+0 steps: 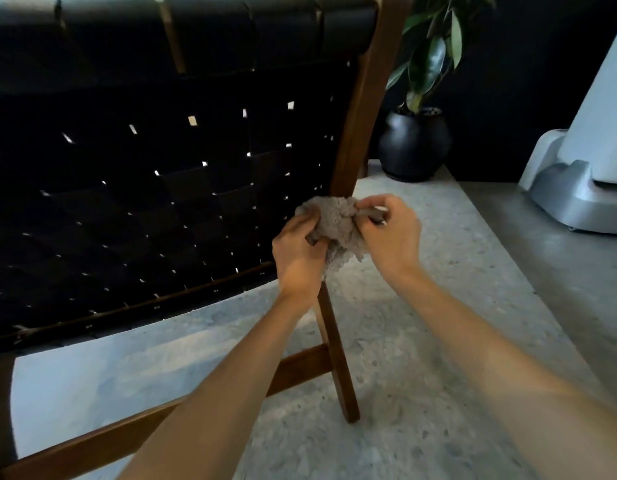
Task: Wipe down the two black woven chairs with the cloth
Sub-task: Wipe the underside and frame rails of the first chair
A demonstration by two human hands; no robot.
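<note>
bunching the cloth (336,226) now, both hands at it: left hand (297,251) curled into its lower edge, right hand (390,233) pinching the top corner. it sits mid-air, right by the chair's wooden side rail (360,109), next to the black woven chair (144,188). looks like refolding between wipes. next, i'd say, one hand presses it flat onto the weave or the frame.
</note>
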